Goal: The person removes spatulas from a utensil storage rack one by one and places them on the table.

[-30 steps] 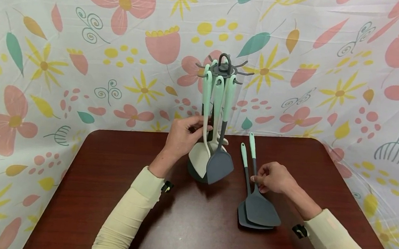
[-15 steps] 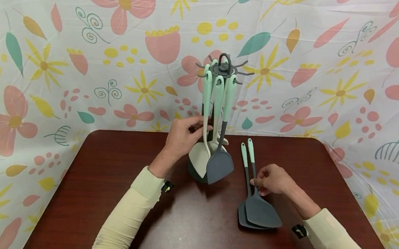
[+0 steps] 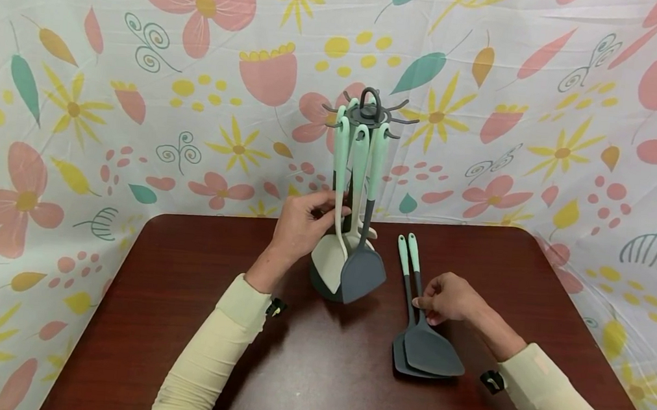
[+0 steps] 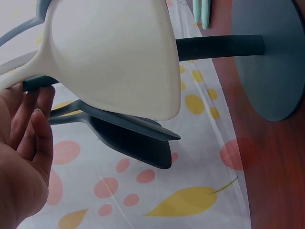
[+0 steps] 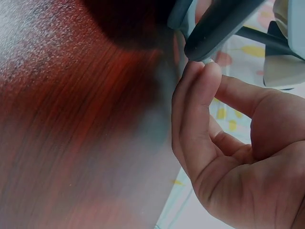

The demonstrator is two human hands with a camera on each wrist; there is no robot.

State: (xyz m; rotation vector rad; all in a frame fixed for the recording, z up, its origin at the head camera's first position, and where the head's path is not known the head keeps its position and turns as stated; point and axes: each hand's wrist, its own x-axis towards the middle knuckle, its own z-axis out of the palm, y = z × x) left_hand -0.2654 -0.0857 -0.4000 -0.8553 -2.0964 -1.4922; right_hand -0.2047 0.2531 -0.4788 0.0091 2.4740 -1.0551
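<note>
A utensil stand (image 3: 368, 112) with a round dark base (image 4: 274, 62) holds several mint-handled utensils on its hooks. A cream spatula (image 3: 328, 261) and a grey spatula (image 3: 362, 275) hang at its front. My left hand (image 3: 303, 222) grips the stand's dark post (image 4: 219, 47), fingers curled round it behind the cream spatula. To the right, my right hand (image 3: 450, 298) pinches the shaft of a grey turner (image 3: 433, 352). Under it lies a second grey turner (image 3: 399, 354), partly covered, their handles almost side by side. The right wrist view shows the pinching fingertips (image 5: 212, 76) under the dark shaft.
The brown table (image 3: 301, 385) reaches back to a flower-printed cloth (image 3: 198, 89) behind it. Several bare hooks stick out at the right and back of the stand's top. The table's right edge runs beyond my right forearm.
The upper turner has come slightly down and toward me, its handle end now about level with that of the lower one. My right hand moved with it; my left hand stayed on the post.
</note>
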